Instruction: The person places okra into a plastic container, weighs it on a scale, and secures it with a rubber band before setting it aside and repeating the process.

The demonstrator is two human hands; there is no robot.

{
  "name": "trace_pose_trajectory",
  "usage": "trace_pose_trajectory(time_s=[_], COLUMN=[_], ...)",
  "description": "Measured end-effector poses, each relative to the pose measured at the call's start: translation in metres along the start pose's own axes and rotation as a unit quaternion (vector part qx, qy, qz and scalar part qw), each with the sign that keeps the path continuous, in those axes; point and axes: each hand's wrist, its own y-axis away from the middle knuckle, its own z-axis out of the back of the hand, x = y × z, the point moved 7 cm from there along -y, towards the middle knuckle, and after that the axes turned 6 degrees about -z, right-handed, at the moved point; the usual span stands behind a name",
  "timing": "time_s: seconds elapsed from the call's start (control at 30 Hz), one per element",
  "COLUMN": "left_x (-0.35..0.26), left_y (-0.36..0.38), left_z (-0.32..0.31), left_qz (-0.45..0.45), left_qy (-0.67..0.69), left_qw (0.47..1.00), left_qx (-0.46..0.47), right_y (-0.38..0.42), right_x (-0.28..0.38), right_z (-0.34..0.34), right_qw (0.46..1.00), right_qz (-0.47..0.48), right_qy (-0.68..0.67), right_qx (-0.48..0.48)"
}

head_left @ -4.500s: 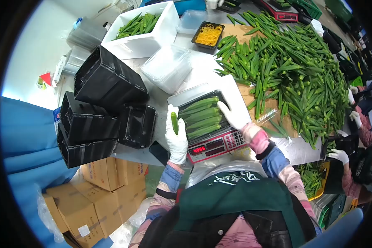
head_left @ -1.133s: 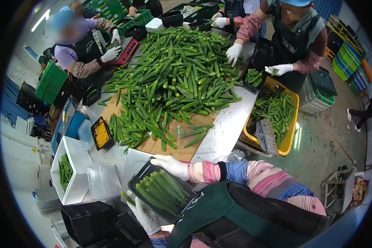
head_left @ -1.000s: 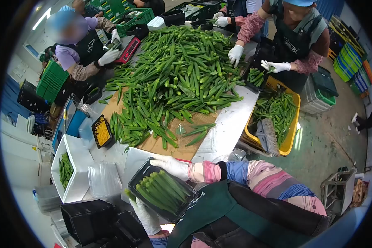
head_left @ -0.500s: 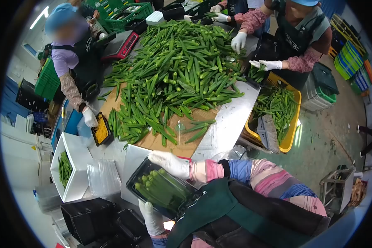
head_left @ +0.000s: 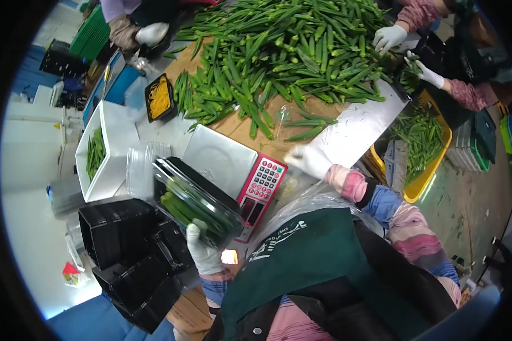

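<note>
My left hand (head_left: 203,250) grips the lower end of a black tray of okra with a clear lid (head_left: 196,207), tilted on its side. The green pods show through the plastic. Just behind the tray sits a scale (head_left: 219,159) with a red keypad panel (head_left: 261,184). My right hand (head_left: 308,161), off the tray, is to the right of that keypad with its fingers bent together; whether anything is in them is hidden. Thin yellowish loops (head_left: 290,186), like rubber bands, lie just below it.
A large okra heap (head_left: 284,51) covers the table's far part. A black tray of yellow bands (head_left: 160,98), white bin (head_left: 116,136), clear lids (head_left: 142,165) and black trays (head_left: 119,233) are at left. A yellow crate (head_left: 432,165) and co-worker's gloved hands (head_left: 389,38) are at right.
My right hand has let go of the tray and moved right. In my left hand the tray has tipped on its side, and the scale's keypad has come into view. The camera view has shifted.
</note>
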Motion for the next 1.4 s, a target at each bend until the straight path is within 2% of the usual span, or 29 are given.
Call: trace_pose_trajectory(time_s=[0.1,0.23,0.37,0.47,0.6,0.63,0.73,0.77,0.87,0.9,0.93,1.0,1.07,1.1,1.13,1.17,1.23,1.27,1.33,1.37,1.4], left_x=[-0.019,-0.014,-0.006,-0.003,0.007,0.008,0.008,0.013,0.024,0.029,0.031,0.02,0.011,0.007,0.005,0.009,-0.005,-0.009,-0.018,-0.022,-0.028], left_y=[-0.012,-0.01,-0.006,-0.006,-0.009,-0.009,-0.01,-0.013,-0.017,-0.021,-0.025,-0.027,-0.025,-0.023,-0.021,-0.026,-0.028,-0.029,-0.03,-0.035,-0.035], left_z=[0.018,0.006,-0.01,-0.014,-0.026,-0.028,-0.05,-0.048,-0.069,-0.073,-0.077,-0.087,-0.093,-0.092,-0.089,-0.071,-0.07,-0.07,-0.069,-0.062,-0.082], left_qz=[-0.05,-0.018,-0.006,0.019,0.073,0.08,0.111,0.117,0.159,0.153,0.148,0.119,0.11,0.115,0.121,0.127,0.109,0.119,0.138,0.166,0.161], left_qy=[0.029,0.034,-0.013,-0.017,0.012,0.001,-0.054,-0.075,-0.085,-0.087,-0.088,-0.099,-0.088,-0.071,-0.055,-0.059,-0.068,-0.075,-0.088,-0.11,-0.098], left_qw=[0.997,0.998,0.999,1.0,0.996,0.995,0.986,0.982,0.969,0.969,0.969,0.972,0.975,0.976,0.976,0.975,0.978,0.974,0.966,0.954,0.95], left_qx=[-0.048,-0.051,-0.037,0.006,0.043,0.055,0.109,0.129,0.17,0.175,0.18,0.174,0.171,0.173,0.174,0.175,0.164,0.176,0.202,0.223,0.25], right_y=[0.02,0.006,0.002,0.012,0.01,0.017,0.027,0.032,0.037,0.019,0.004,-0.022,0.013,0.009,-0.001,0.0,0.007,0.005,-0.007,-0.009,-0.006], right_x=[-0.031,-0.07,-0.074,-0.043,-0.048,-0.027,0.036,0.068,0.135,0.131,0.121,0.099,0.14,0.143,0.135,0.129,0.152,0.163,0.186,0.192,0.21], right_z=[-0.044,-0.077,-0.07,-0.041,-0.037,-0.026,-0.001,0.005,0.009,0.003,-0.008,-0.032,-0.015,-0.016,-0.016,-0.021,-0.014,0.0,0.023,0.031,0.041], right_qw=[0.953,0.904,0.934,0.947,0.944,0.94,0.939,0.948,0.927,0.962,0.96,0.892,0.829,0.905,0.949,0.874,0.666,0.639,0.608,0.649,0.688], right_qz=[0.152,0.233,0.206,0.126,0.174,0.192,0.212,0.238,0.338,0.254,0.202,0.08,-0.027,0.091,0.079,0.042,-0.05,-0.056,0.07,0.063,0.054], right_qy=[0.263,0.352,0.29,0.295,0.278,0.273,0.267,0.205,0.116,-0.073,-0.191,-0.441,-0.539,-0.399,-0.284,-0.442,-0.669,-0.699,-0.675,-0.636,-0.594], right_qx=[0.015,-0.066,-0.025,0.011,-0.031,-0.074,-0.046,-0.052,-0.111,-0.073,-0.018,0.05,0.149,0.112,0.111,0.198,0.327,0.314,0.411,0.413,0.413])
